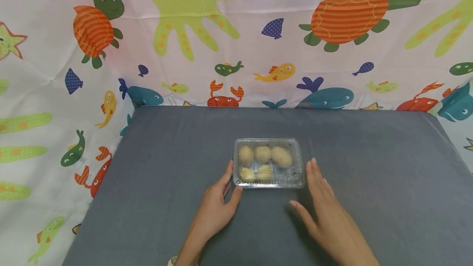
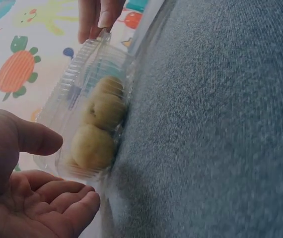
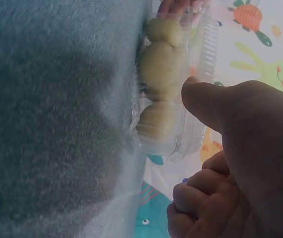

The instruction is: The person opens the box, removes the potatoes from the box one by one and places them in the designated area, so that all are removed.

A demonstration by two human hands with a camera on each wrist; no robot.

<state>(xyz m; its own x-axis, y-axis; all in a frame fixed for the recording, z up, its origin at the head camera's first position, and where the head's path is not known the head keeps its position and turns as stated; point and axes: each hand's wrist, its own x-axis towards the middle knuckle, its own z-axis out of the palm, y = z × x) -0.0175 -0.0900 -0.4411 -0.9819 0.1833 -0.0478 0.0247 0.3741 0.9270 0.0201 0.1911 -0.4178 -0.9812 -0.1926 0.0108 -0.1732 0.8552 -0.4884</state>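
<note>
A clear plastic clamshell box (image 1: 281,180), lid closed, lies flat on the grey table. Several small, pale yellow potatoes (image 1: 263,154) show through its lid, in two rows. At the box's left side is my left hand (image 1: 216,208), its fingertips by the edge and its thumb by the near left corner. The left wrist view shows this hand's fingers (image 2: 62,198) loosely extended, not wrapped round the box. My right hand (image 1: 329,216) is beside the right edge, fingers fairly straight and thumb spread apart. Whether either hand's fingertips touch the plastic is hard to tell.
The grey cloth-covered table (image 1: 166,155) extends on all sides of the box. Behind it and along the left hangs a white curtain (image 1: 258,44) printed with turtles, fish, crabs and whales.
</note>
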